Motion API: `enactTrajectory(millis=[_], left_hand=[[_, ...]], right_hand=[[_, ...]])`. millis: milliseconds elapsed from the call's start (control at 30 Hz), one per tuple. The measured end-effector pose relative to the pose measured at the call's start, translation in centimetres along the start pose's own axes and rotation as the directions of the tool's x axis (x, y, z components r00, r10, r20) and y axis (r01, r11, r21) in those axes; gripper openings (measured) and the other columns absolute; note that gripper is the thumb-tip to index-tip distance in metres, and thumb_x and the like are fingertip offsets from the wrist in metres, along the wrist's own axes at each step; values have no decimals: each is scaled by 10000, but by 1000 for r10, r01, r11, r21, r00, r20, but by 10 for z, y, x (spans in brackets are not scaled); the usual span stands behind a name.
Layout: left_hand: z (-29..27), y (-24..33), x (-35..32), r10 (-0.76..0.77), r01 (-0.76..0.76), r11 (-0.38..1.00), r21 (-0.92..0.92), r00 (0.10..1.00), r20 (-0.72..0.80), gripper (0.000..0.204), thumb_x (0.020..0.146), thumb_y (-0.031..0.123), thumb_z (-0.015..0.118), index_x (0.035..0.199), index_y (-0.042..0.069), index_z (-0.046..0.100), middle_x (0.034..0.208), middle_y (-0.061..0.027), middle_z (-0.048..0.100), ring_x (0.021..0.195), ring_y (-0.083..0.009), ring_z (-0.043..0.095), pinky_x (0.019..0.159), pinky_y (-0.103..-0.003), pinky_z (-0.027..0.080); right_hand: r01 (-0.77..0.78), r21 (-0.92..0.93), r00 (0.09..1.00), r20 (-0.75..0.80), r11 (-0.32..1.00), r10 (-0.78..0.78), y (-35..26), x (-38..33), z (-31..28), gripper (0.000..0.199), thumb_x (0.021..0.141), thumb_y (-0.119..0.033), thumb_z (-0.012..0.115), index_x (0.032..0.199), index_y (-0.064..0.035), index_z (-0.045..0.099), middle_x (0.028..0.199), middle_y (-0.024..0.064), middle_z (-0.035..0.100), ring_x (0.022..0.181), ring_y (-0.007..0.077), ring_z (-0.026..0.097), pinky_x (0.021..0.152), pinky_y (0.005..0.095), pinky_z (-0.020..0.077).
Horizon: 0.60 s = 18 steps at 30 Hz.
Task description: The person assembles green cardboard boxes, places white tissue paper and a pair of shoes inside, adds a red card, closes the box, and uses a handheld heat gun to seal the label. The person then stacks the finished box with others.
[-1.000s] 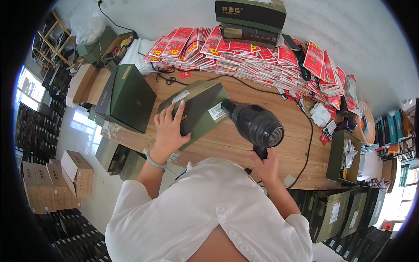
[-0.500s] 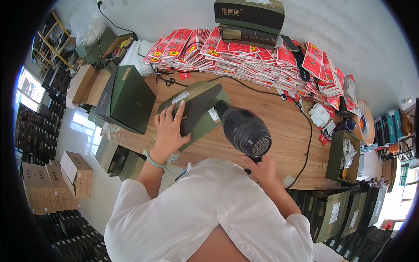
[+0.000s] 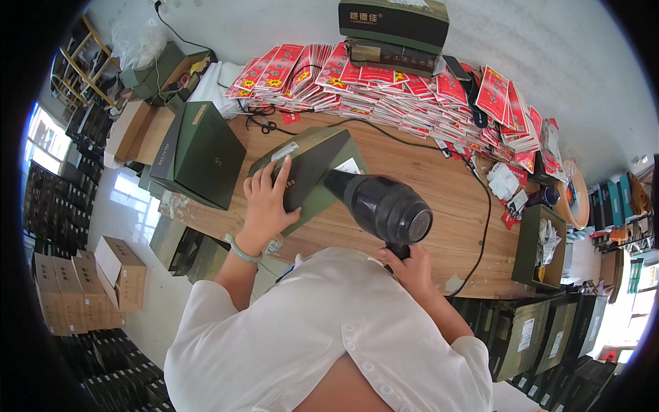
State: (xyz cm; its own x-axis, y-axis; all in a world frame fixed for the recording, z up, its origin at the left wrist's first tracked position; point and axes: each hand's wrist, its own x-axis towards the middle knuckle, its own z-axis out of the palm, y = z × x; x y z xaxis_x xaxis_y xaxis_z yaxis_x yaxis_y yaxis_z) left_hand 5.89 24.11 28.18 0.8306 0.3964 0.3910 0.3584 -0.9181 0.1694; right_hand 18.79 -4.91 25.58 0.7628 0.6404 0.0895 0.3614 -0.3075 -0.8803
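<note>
Left hand (image 3: 266, 206), spread, resting on a green box (image 3: 310, 163) on the wooden table (image 3: 456, 199); right hand (image 3: 415, 269), curled round a black hair dryer (image 3: 384, 204), nozzle toward the box.

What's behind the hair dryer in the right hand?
Visible behind the hair dryer: the green box under the left hand, a white label on it, and the wooden table. The dryer covers part of each; whatever lies there cannot be seen.
</note>
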Motion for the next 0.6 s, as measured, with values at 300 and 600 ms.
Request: enactTrajectory(millis=[300, 600], left_hand=[[-1, 0, 0, -9, 9, 1000, -14, 1000, 2, 1102, 533, 276, 807, 1498, 137, 294, 1335, -207, 419, 1192, -370, 402, 1005, -500, 268], [-1, 0, 1, -20, 20, 1000, -14, 1000, 15, 1115, 528, 281, 819, 1500, 138, 290, 1338, -202, 418, 1194, -372, 401, 1009, -503, 267]], right_hand=[[4, -23, 1000, 15, 1000, -4, 7, -9, -4, 465, 776, -273, 801, 1119, -21, 612, 830, 143, 700, 713, 277, 674, 658, 349, 523], [-79, 8, 996, -32, 997, 80, 7, -17, -3, 504, 774, -310, 814, 1122, -4, 615, 924, 156, 686, 791, 238, 639, 724, 338, 508]])
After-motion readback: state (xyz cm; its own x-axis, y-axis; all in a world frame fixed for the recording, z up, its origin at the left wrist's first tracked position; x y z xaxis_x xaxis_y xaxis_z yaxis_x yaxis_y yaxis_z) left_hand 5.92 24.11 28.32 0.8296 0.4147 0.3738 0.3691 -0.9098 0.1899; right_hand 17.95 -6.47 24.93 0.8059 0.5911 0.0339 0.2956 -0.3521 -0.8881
